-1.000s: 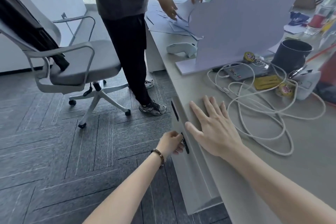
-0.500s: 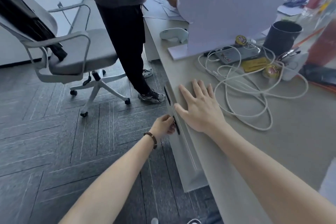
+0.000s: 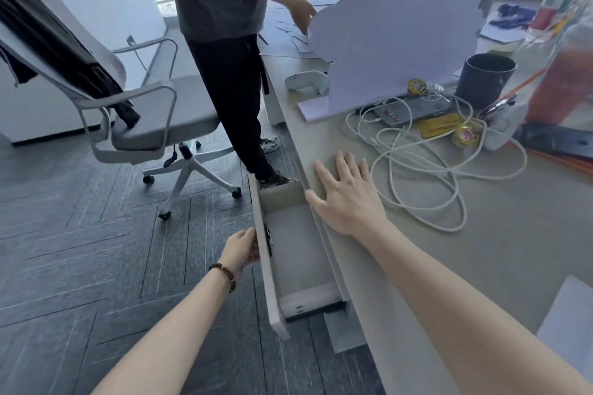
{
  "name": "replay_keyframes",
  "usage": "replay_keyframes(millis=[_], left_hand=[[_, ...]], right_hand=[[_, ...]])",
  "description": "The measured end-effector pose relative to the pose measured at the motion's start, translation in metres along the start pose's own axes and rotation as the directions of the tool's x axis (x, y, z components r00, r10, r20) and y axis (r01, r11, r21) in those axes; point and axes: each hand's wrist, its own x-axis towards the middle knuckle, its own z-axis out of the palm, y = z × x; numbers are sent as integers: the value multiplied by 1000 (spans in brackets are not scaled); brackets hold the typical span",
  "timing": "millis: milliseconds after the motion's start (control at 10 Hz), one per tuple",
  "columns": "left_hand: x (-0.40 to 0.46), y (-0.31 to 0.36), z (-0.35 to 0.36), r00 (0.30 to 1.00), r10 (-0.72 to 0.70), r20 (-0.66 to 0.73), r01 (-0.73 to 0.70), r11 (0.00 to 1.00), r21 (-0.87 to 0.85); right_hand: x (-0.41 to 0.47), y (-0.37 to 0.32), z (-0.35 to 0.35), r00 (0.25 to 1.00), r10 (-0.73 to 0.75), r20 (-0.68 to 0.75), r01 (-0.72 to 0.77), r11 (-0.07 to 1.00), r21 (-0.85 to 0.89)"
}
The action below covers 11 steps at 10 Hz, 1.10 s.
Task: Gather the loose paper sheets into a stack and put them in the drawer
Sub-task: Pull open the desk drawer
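Observation:
The grey desk drawer [image 3: 300, 253] stands pulled partly out from under the desk [image 3: 481, 266], and its inside looks bare. My left hand [image 3: 244, 248], with a bead bracelet on the wrist, grips the handle on the drawer front. My right hand [image 3: 348, 197] lies flat and open on the desk top just above the drawer. Loose paper sheets [image 3: 288, 38] lie at the far end of the desk, where another person [image 3: 221, 9] has both hands on them. A pale sheet corner [image 3: 568, 327] shows at the near right edge.
A tangled white cable [image 3: 420, 170] lies beside my right hand. A large lilac cut-out board [image 3: 391, 42] stands across the desk, with a dark cup [image 3: 484, 78], a phone and small packets behind the cable. An office chair [image 3: 144, 119] stands on the floor to the left.
The drawer was shut one second ago; my left hand has pulled it out by the handle. My right hand stayed flat on the desk.

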Motion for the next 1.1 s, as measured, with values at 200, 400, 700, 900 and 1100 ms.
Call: replay_keyframes(millis=[200,400,700,900,1100], left_hand=[[-2,-8,-37,990,-51,-133,49,999,-18],[5,-16,-65,969,-113,-218,99,992,-76],[14,-33,-133,933,-149,-328,138,989,-58],[6,-32,-160,926,-149,-347,156,988,-9],[4,-36,-198,896,-150,-417,174,985,19]], right_hand=[[0,-1,0,1000,6,21,-6,1000,-14],[-1,-2,0,1000,15,6,-15,1000,-14],[-2,-2,-1,1000,12,-10,-12,1000,-9],[-2,-1,-1,1000,6,-10,-6,1000,-10],[-1,-2,-1,1000,5,-17,-5,1000,-9]])
